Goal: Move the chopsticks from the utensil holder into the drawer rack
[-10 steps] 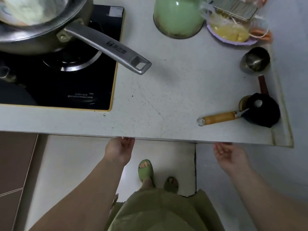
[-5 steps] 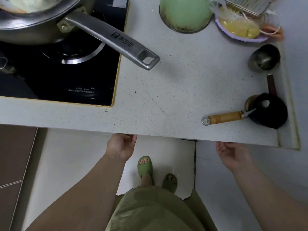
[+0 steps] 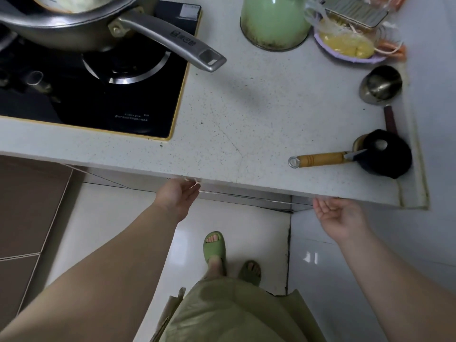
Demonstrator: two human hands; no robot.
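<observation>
No chopsticks or utensil holder are in view. Just below the white counter's front edge, a thin silver strip of the drawer shows. My left hand is at the left end of that strip, with its fingers curled up onto the drawer's edge under the counter lip. My right hand hangs palm up below the counter's right end, fingers apart and holding nothing. The drawer's inside and any rack are hidden under the counter.
On the counter are a black hob with a steel pan whose handle sticks out right, a green pot, a small steel cup and a wooden-handled tool by a black object. My feet in green slippers stand on the white floor tiles below.
The silver drawer strip has come into view below the counter edge. Both hands have drawn slightly back from under the lip, and the right palm has opened more.
</observation>
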